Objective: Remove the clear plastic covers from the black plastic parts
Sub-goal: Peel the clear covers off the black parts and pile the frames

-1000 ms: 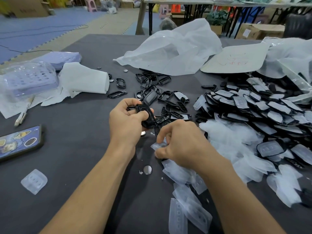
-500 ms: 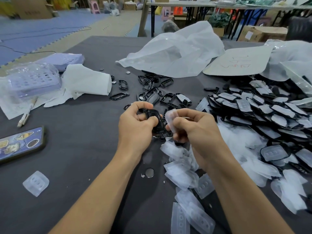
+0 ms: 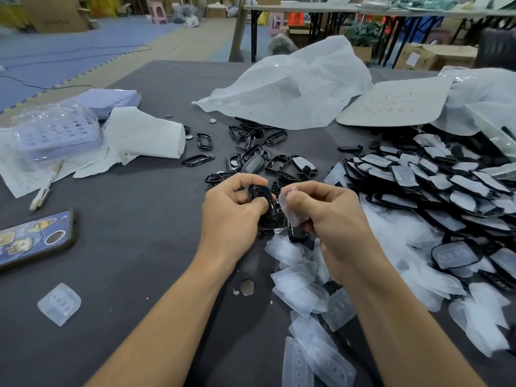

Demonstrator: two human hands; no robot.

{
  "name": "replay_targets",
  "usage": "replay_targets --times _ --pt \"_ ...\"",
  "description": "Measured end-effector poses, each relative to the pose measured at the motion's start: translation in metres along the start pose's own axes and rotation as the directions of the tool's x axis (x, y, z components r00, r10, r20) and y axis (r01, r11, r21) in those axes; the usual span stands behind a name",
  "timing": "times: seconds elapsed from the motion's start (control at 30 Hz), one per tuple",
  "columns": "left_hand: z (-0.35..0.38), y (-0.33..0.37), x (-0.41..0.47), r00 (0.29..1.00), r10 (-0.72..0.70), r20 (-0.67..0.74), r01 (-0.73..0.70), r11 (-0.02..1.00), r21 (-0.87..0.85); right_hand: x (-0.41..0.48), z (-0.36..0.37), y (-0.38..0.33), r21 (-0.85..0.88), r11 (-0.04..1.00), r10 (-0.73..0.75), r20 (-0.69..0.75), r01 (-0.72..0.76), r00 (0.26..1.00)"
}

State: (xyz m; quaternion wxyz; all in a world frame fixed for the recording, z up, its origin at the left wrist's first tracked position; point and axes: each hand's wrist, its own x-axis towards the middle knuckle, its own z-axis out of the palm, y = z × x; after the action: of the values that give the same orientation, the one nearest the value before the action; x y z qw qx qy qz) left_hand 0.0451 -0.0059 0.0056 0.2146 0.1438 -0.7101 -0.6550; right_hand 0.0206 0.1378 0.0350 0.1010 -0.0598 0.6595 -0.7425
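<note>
My left hand (image 3: 231, 213) grips a glossy black plastic part (image 3: 264, 202) above the table's middle. Right beside it, my right hand (image 3: 332, 216) pinches a clear plastic cover (image 3: 290, 208) between thumb and fingers, close against the black part. Whether the cover still clings to the part I cannot tell. A heap of black parts with clear covers on them (image 3: 435, 188) fills the right side. Loose clear covers (image 3: 304, 291) lie under and in front of my right wrist. Bare black frames (image 3: 251, 152) are scattered just beyond my hands.
A phone (image 3: 33, 241) lies at the left edge, a single clear cover (image 3: 59, 304) in front of it. White paper (image 3: 145, 135) and a lilac plastic tray (image 3: 55, 132) sit far left. A large white bag (image 3: 293, 88) and a card (image 3: 393, 104) lie behind. A coin cell (image 3: 247, 287) rests between my forearms.
My right hand rose from the loose covers on the table to the black part and now pinches a clear cover beside it. The left hand kept its grip on the part.
</note>
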Motion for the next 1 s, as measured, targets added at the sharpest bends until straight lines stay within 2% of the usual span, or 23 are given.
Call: replay_targets --times 0.07,0.17,0.27,0.33,0.4,0.5,0.57,0.7,0.8,0.93,1.0 --pt "0.000 0.001 -0.002 1.000 -0.004 -0.017 0.004 1.000 -0.003 0.000 -0.001 0.003 -0.124 0.988 -0.110 -0.123 0.095 0.986" --pt "0.001 0.001 -0.004 1.000 0.008 -0.017 -0.007 1.000 0.031 -0.002 0.001 0.009 -0.439 0.880 -0.327 -0.281 0.182 0.902" --pt "0.004 0.000 -0.008 0.998 0.054 0.024 -0.056 0.993 0.102 -0.006 0.009 0.014 -0.640 0.736 -0.465 -0.244 0.219 0.851" --pt "0.005 0.000 -0.011 0.995 0.092 0.028 -0.095 0.985 0.143 -0.010 0.016 0.019 -0.680 0.683 -0.487 -0.151 0.267 0.860" --pt "0.005 -0.001 -0.010 0.994 0.105 -0.024 -0.099 0.979 0.177 -0.012 0.022 0.020 -0.660 0.700 -0.430 -0.086 0.272 0.899" --pt "0.001 -0.001 -0.005 0.989 0.088 -0.117 -0.070 0.986 0.153 -0.006 0.023 0.019 -0.437 0.879 -0.248 -0.071 0.193 0.966" --pt "0.000 -0.001 -0.004 0.995 0.055 -0.083 -0.045 0.993 0.110 -0.003 0.019 0.019 -0.326 0.934 -0.187 -0.092 0.148 0.978" --pt "0.005 0.000 -0.009 0.999 0.027 0.023 -0.029 0.998 0.054 0.002 0.010 0.019 -0.370 0.920 -0.200 -0.155 0.130 0.967" --pt "0.005 -0.002 -0.006 0.998 0.013 0.066 -0.016 0.999 0.040 0.003 0.007 0.018 -0.397 0.915 -0.122 -0.099 0.074 0.988" --pt "0.004 -0.007 -0.004 0.995 0.053 0.081 -0.061 0.993 0.098 0.005 0.000 0.013 -0.347 0.929 -0.198 -0.170 0.130 0.965" --pt "0.006 -0.010 -0.002 0.996 0.051 0.079 -0.060 0.991 0.123 0.005 -0.002 0.009 -0.255 0.954 -0.198 -0.141 0.158 0.970"
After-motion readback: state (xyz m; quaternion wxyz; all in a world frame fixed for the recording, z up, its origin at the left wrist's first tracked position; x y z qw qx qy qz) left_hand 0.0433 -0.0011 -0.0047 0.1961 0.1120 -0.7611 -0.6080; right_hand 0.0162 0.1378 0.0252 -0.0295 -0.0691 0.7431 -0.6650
